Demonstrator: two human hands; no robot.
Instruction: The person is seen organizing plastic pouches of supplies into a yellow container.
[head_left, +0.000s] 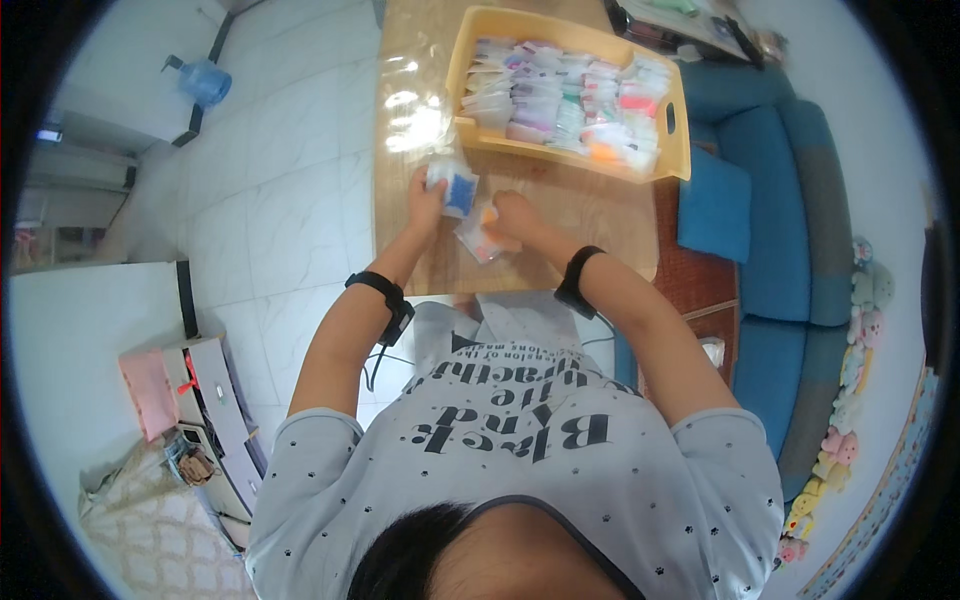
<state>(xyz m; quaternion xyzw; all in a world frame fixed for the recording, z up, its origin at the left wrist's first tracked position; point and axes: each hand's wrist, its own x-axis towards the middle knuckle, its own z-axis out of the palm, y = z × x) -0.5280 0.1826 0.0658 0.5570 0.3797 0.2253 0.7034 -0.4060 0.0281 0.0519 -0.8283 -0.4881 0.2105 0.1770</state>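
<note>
My left hand (427, 201) is closed around small clear plastic bags (460, 192), one with blue contents, above the wooden table (600, 217). Just right of it, my right hand (516, 217) has its fingers curled at a clear plastic bag with orange contents (482, 241), which lies low near the table's front edge. Part of that bag is hidden by the fingers. Beyond both hands stands a yellow plastic basket (465, 131), filled with rows of small clear bags with white, purple, green, pink and orange contents.
A blue sofa (776, 210) with a blue cushion (712, 202) stands right of the table. A cluttered surface (705, 26) lies behind the basket. On the left floor side are a blue water bottle (204, 82) and a cabinet (217, 390). Black wrist devices trail cables by my lap.
</note>
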